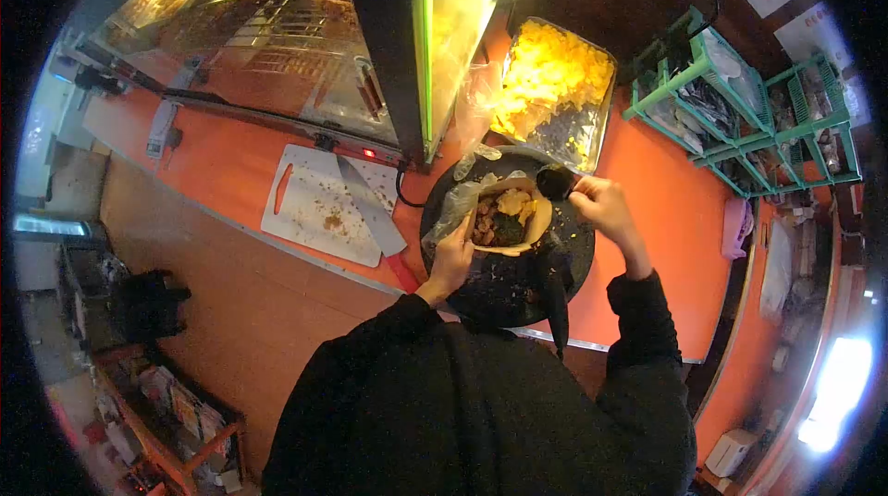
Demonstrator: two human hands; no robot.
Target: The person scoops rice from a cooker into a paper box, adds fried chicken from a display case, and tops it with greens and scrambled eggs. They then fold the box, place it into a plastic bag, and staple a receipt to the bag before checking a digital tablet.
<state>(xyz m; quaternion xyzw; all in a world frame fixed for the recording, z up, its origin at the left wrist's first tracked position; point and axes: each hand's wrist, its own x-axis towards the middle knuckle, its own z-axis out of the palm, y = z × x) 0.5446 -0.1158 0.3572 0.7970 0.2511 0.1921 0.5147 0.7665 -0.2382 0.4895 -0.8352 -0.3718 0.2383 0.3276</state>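
Over a round black griddle (575, 256), my left hand (451, 260) is closed on the left edge of a folded wrap (539, 235). Dark filling, meat pieces and pale yellow bits show inside the wrap. My right hand (603, 205) is closed round the handle of a small black ladle (554, 182), held at the wrap's upper right. Crumpled clear plastic (451, 209) lies beside my left hand. A dark, flat-looking tool (556, 306) lies across the griddle's lower right edge.
A white cutting board (310, 209) with crumbs and a red-handled knife (375, 214) lies left. Behind stand a metal tray (560, 137) of yellow chips and a lit glass display case (277, 61). Green racks (731, 117) with packets stand at the right on the orange counter (671, 219).
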